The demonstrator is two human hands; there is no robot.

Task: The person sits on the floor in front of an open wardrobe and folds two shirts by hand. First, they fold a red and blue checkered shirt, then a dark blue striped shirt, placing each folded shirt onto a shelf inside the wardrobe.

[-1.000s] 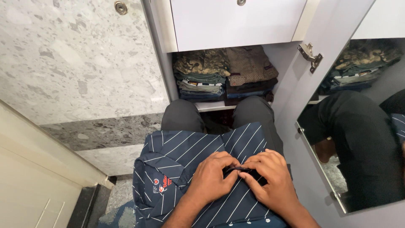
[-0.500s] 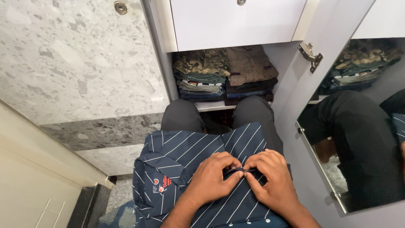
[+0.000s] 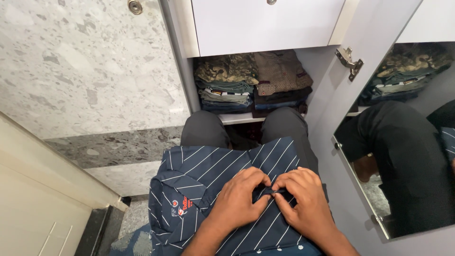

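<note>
Navy striped shirt (image 3: pixel 208 175) lies spread across the person's lap, on grey-trousered knees (image 3: pixel 204 129), in front of an open wardrobe shelf (image 3: pixel 237 118). Left hand (image 3: pixel 237 201) and right hand (image 3: pixel 305 204) sit side by side on the shirt near its middle, fingertips (image 3: pixel 265 182) meeting and pinching a small fold or button spot of the fabric between them; exactly what is pinched is too small to tell. Folded clothes stacks (image 3: pixel 251 80) fill the shelf under a white drawer (image 3: pixel 268 23), a mirror door (image 3: pixel 403 137) stands open at right, and marble wall (image 3: pixel 80 66) is at left.
</note>
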